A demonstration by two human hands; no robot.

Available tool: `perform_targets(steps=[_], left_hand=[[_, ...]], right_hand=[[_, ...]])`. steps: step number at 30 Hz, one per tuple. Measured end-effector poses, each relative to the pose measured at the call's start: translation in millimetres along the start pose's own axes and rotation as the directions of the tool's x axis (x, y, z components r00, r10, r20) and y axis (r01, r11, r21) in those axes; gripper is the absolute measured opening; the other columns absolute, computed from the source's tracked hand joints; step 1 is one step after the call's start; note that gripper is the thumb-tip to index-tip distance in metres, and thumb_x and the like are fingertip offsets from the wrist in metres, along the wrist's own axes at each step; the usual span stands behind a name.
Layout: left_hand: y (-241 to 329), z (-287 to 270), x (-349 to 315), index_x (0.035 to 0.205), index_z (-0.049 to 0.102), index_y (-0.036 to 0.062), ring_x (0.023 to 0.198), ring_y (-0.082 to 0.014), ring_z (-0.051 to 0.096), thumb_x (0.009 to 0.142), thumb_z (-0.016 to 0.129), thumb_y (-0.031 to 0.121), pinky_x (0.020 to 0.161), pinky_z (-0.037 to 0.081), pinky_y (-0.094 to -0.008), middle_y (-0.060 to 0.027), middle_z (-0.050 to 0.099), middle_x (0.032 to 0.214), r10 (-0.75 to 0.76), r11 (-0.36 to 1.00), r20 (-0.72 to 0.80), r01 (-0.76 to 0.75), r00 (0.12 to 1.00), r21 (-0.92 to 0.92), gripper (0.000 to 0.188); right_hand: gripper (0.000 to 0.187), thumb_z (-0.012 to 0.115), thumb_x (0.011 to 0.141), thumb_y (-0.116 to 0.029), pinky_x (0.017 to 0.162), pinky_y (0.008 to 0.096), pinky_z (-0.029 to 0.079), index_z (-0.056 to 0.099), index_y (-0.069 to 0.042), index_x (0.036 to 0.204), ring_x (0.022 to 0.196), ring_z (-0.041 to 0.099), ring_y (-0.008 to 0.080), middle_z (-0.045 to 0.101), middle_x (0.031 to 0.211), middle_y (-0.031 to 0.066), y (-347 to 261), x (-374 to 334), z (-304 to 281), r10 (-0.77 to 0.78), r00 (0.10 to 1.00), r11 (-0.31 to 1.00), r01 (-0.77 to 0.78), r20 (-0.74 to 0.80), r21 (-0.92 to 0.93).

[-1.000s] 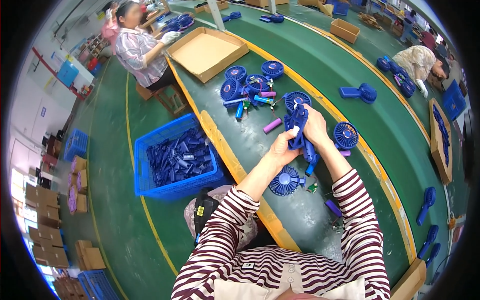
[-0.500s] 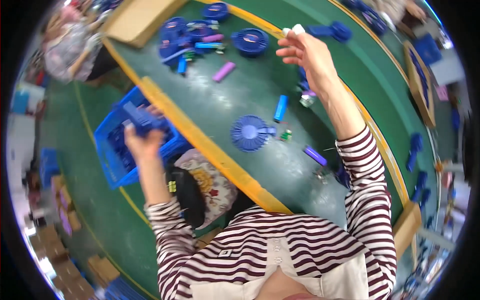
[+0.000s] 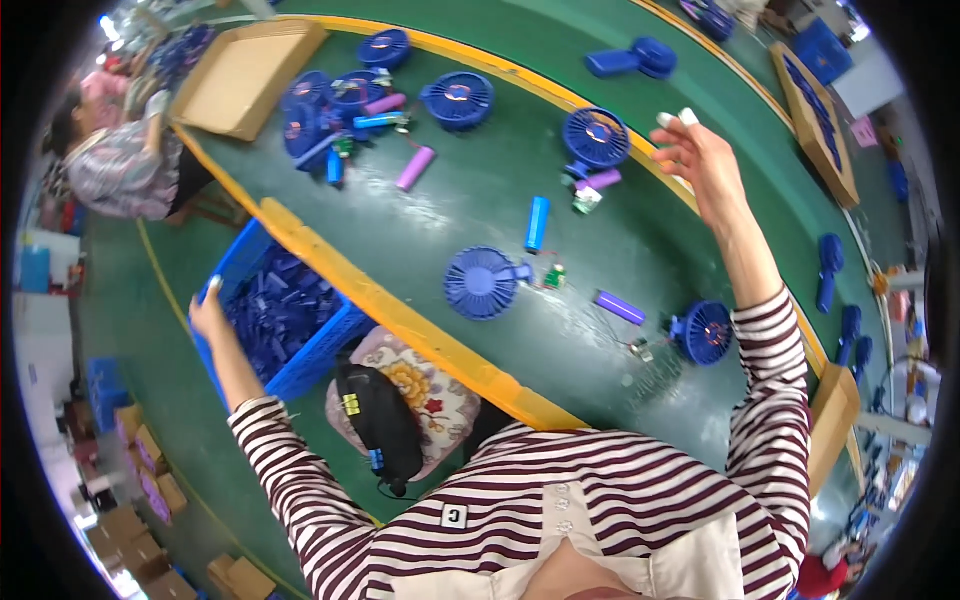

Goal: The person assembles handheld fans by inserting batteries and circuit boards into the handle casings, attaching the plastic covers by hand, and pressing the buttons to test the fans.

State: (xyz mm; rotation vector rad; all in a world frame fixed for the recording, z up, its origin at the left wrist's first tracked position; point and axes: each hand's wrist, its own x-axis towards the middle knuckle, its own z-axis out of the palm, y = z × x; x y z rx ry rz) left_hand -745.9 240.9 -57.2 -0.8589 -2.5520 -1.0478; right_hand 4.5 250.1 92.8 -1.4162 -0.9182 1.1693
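My left hand (image 3: 206, 312) is at the outer rim of a blue plastic crate (image 3: 233, 262), thumb on top and the other fingers partly hidden. The crate is filled with dark blue plastic pieces (image 3: 285, 300). Over the table's far edge, my right hand (image 3: 703, 165) is raised with nothing in it, its fingers bent and apart, white covers on two fingertips. Nearest to it is a blue fan head (image 3: 596, 138) with a purple battery cell (image 3: 600, 180) beside it. Mid-table lies a ribbed round blue part (image 3: 482, 283) by a small green circuit board (image 3: 555, 277).
On the green table (image 3: 400, 245) lie a blue cell (image 3: 537, 224), purple cells (image 3: 620, 307) and another fan head (image 3: 706, 332). Several fan parts (image 3: 310, 120) cluster far left by a cardboard tray (image 3: 235, 75). A floral cushion with a black pouch (image 3: 385, 420) sits below the yellow edge. Another person (image 3: 125, 170) sits far left.
The blue plastic part in my left hand has gone from it; that hand has moved left and down to the crate's rim. My right hand has shifted right and slightly down.
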Motion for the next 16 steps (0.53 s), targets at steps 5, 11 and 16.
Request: perform_targets(steps=[5, 11, 16], left_hand=[[212.0, -22.8, -117.7, 0.096, 0.066, 0.0005, 0.079, -0.0125, 0.060, 0.075, 0.063, 0.008, 0.074, 0.047, -0.0247, -0.0079, 0.066, 0.088, 0.463, 0.759, 0.452, -0.078, 0.762, -0.646, 0.023], [268.0, 11.0, -161.4, 0.101, 0.060, 0.0067, 0.098, -0.0298, 0.053, 0.068, 0.056, 0.005, 0.083, 0.044, -0.0382, -0.0103, 0.056, 0.107, 0.837, 0.546, 0.189, -0.756, 0.514, -0.361, 0.034], [284.4, 32.5, -163.0, 0.104, 0.060, 0.0096, 0.095, -0.0292, 0.052, 0.066, 0.063, 0.011, 0.083, 0.045, -0.0382, -0.0116, 0.054, 0.098, 0.763, 0.642, 0.292, -0.727, 0.577, -0.243, 0.039]], right_hand=[[0.034, 0.047, 0.087, -0.027, 0.063, 0.0239, 0.045, 0.055, -0.001, 0.107, 0.072, 0.057, 0.0122, 0.062, 0.092, 0.0086, 3.7, 4.5, 44.9, -0.052, 0.987, 0.961, 0.091, 0.153, -0.260], [0.028, 0.058, 0.075, -0.022, 0.080, 0.0388, 0.045, 0.063, -0.007, 0.099, 0.094, 0.056, 0.0298, 0.061, 0.098, 0.0124, 25.6, 20.7, 157.6, -0.381, 0.726, 0.450, 0.687, 0.573, -0.571], [0.024, 0.061, 0.071, -0.020, 0.077, 0.0391, 0.046, 0.061, -0.008, 0.092, 0.091, 0.055, 0.0303, 0.057, 0.088, 0.0110, 38.3, 54.1, 239.0, -0.367, 0.496, -0.006, 0.845, 0.787, -0.535]])
